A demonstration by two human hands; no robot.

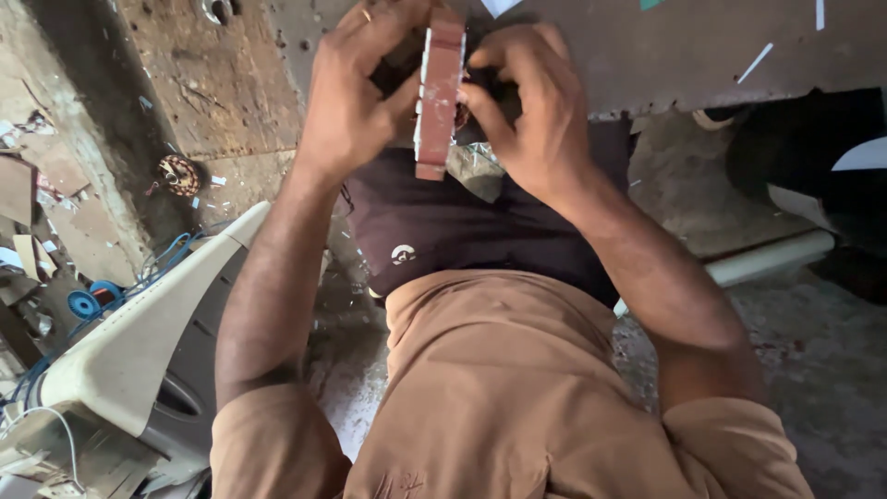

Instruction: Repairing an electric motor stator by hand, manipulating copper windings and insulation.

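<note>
Up at the top of my view, just in front of the edge of a worn brown workbench (702,55), both of my hands are closed on the same thing: a flat reddish-brown stack of metal plates (439,97), seen edge-on, with pale strips along its left side. My left hand (356,102) wraps the stack from the left, the thumb pressed against its face and the fingers curled over the top. My right hand (531,106) grips it from the other side, fingertips pinched in at the edge, where I can make out a bit of coppery winding, though it is mostly hidden behind the fingers. The two hands sit close together with only the stack between them, held upright above my lap.

Below the hands I see my dark shorts (462,226) and the brown shirt (499,388) I am wearing, with both forearms running up from the bottom corners of the view. To the left of my left arm stands a cream-coloured plastic chair (139,342). Further left, on the littered concrete floor, lie a blue spool of wire (88,303) and loose blue wire (171,254), and a small round copper coil (179,174) rests on the ground near the wooden board. On the right, a pale pipe (767,259) lies across the floor.
</note>
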